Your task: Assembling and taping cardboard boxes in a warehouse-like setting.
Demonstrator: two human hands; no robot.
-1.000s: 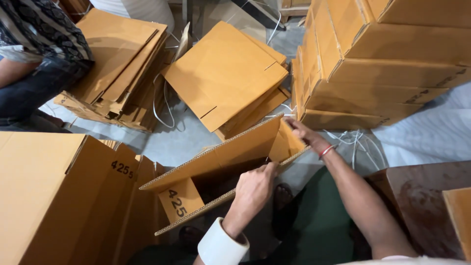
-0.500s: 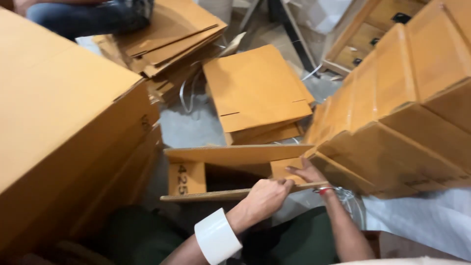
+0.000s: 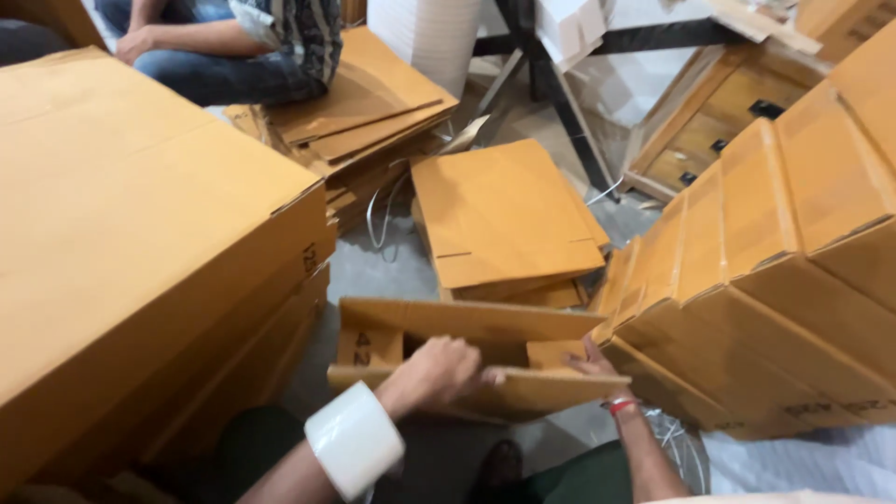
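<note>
Gripping a half-folded carton (image 3: 467, 359) low in the frame, a person works seated on the floor, the box lying on its side with its open mouth turned toward the camera so the flaps can be reached. The left hand (image 3: 437, 371), a roll of clear tape (image 3: 355, 439) worn like a bracelet on that wrist and so kept within reach, is closed over the near flap and appears to press it down. The right hand (image 3: 590, 359), a red thread at its wrist, rests fingers spread against the carton's right inner flap, seemingly bracing it; it clasps nothing.

Left of the carton rises a stack of large flat cartons (image 3: 140, 261), close against the worker's side. Right of it, a row of made-up boxes (image 3: 775, 280) leans in a slanting pile, its nearest corner touching the carton's right end. Just beyond the carton, a small pile of flattened blanks (image 3: 504, 219) lies on the grey floor (image 3: 373, 271), loose white strapping (image 3: 378, 210) curling beside it. Farther back, a second person (image 3: 233, 56) sits by another heap of blanks (image 3: 373, 112), with a white roll (image 3: 425, 37) and wooden furniture (image 3: 709, 121) behind.
</note>
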